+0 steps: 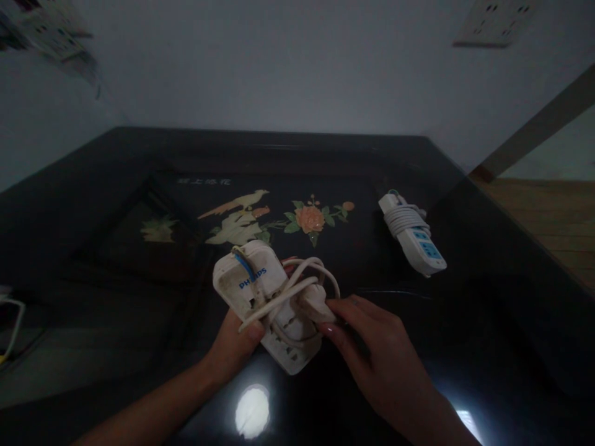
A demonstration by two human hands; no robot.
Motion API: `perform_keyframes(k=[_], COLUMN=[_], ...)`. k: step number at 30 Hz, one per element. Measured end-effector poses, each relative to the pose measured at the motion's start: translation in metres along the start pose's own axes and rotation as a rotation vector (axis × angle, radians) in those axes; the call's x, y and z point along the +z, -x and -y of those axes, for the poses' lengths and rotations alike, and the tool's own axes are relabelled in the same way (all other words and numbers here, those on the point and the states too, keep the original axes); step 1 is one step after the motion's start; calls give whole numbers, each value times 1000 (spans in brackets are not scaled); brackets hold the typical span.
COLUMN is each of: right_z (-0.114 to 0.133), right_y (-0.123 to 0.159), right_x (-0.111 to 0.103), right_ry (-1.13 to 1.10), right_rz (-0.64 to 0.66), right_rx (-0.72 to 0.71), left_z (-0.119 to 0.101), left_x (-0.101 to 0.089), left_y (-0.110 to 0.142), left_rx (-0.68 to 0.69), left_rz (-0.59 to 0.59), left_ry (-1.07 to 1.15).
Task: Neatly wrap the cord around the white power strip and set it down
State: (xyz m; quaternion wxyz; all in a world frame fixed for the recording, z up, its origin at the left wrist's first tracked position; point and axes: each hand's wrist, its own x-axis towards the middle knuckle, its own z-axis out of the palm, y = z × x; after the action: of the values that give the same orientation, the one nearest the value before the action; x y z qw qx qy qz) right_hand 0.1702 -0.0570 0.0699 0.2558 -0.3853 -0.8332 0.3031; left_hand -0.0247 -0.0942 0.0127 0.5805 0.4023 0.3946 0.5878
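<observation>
My left hand (235, 348) grips a worn white power strip (260, 297) from below, thumb pressed on its front face. The strip carries blue lettering and has its white cord (297, 282) looped around it. My right hand (372, 353) pinches the cord's white plug (316, 306) with its fingertips against the strip. Both hands hover just above a glossy black table (116, 248) decorated with a bird and flower design (260, 220).
A second white power strip with blue sockets (413, 232), its cord wound around it, lies on the table to the right. A wall socket plate (495, 23) sits at the upper right. Wooden flooring (553, 217) shows beyond the table's right edge. A white cable (12, 328) lies at the far left.
</observation>
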Motion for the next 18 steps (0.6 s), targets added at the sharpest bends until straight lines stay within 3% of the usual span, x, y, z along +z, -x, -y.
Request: perform_keyframes(k=[5, 10, 18], right_z=[0, 2, -4], right_y=[2, 3, 1], right_x=[3, 3, 3], right_ry=[18, 45, 87], right_rz=[-88, -114, -96], right_rx=[-44, -36, 24], left_z=[-2, 1, -11], left_x=[8, -2, -12], left_y=[0, 1, -3], left_rx=[-53, -125, -181], left_rz=[-3, 64, 209], left_ry=[92, 139, -46])
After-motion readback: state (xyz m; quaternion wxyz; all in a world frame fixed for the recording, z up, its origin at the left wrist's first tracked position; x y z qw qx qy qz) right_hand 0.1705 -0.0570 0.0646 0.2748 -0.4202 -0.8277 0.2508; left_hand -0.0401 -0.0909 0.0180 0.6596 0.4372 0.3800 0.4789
